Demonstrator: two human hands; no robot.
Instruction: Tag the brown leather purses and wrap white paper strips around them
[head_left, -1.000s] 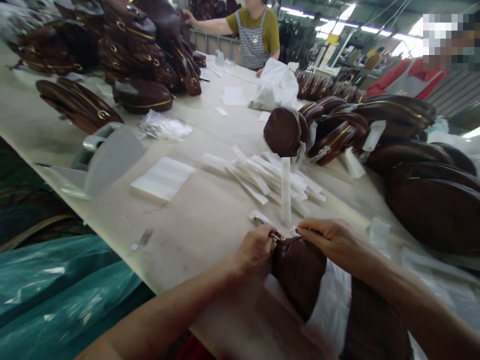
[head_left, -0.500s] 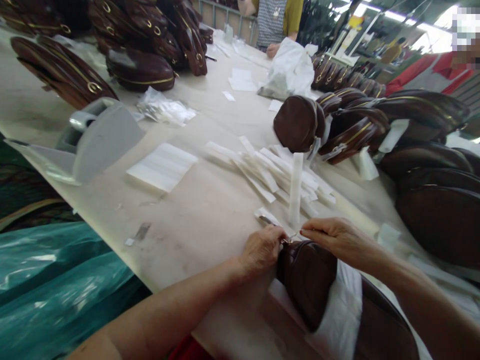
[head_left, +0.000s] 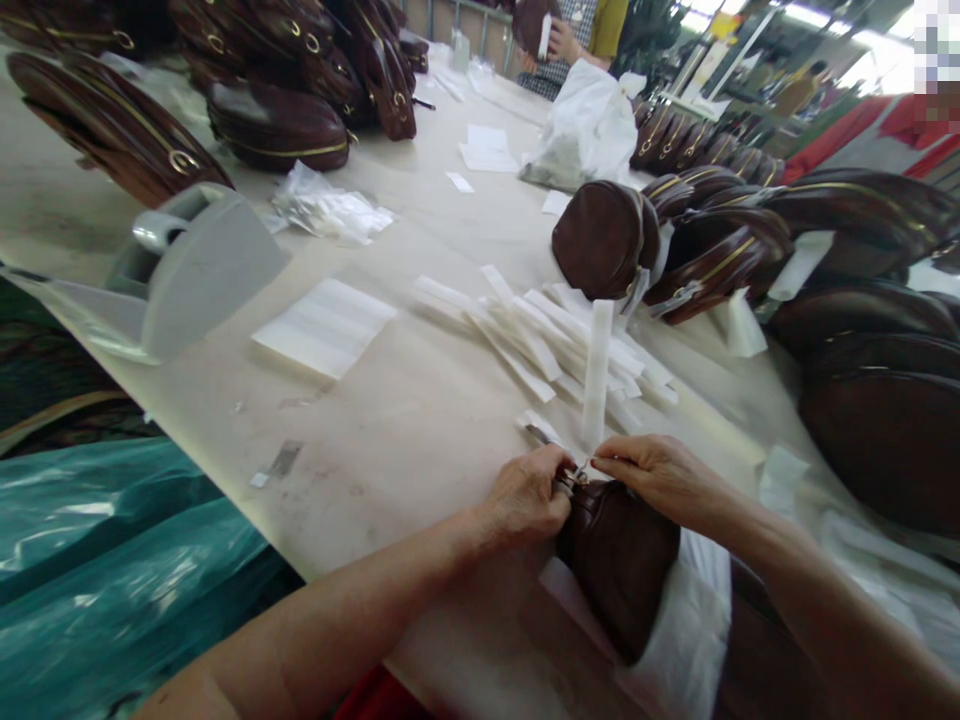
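Observation:
A dark brown leather bag [head_left: 622,565] lies at the table's near edge, with a white wrapping sheet [head_left: 690,630] around its middle. My left hand [head_left: 531,492] is closed on metal hardware [head_left: 573,477] at the bag's far end. A thin, dark-tipped object [head_left: 538,434] shows just beyond those fingers; its kind is unclear. Close by on the right, my right hand [head_left: 656,472] pinches something thin and pale beside the hardware, too small to name. Past the fingertips is a white strip [head_left: 597,375], near a loose heap of similar strips [head_left: 525,335].
Brown bags [head_left: 720,260] crowd the right side, and more [head_left: 277,120] are piled far left. A tape dispenser [head_left: 202,270] and a white paper stack [head_left: 326,328] lie at left. Across the table, a co-worker's hand [head_left: 564,42] holds a small brown item. A white plastic bag [head_left: 581,125] stands nearby.
The view has tilted down and shifted slightly. Both my hands stay at the bag's end, with small finger movements. The co-worker across the table now holds up a brown item.

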